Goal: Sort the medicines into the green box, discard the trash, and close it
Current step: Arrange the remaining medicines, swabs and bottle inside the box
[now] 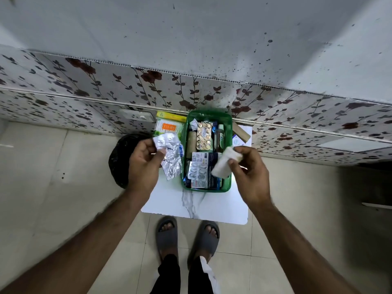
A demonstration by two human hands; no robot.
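Note:
The green box (228,132) stands open on a small white marble-patterned table (212,206), filled with blister strips, cartons and a small bottle. My left hand (143,164) is shut on crumpled silver blister strips (170,153), held just left of the box. My right hand (249,170) pinches a white gauze roll (224,163) over the box's right front corner. A gold blister strip (204,135) lies on top inside the box.
A black trash bag (121,158) sits on the floor left of the table, partly behind my left hand. An orange-labelled pack (168,127) and a brown roll (240,132) lie beside the box. A floral-tiled wall rises right behind. My sandalled feet (186,234) stand at the table's front edge.

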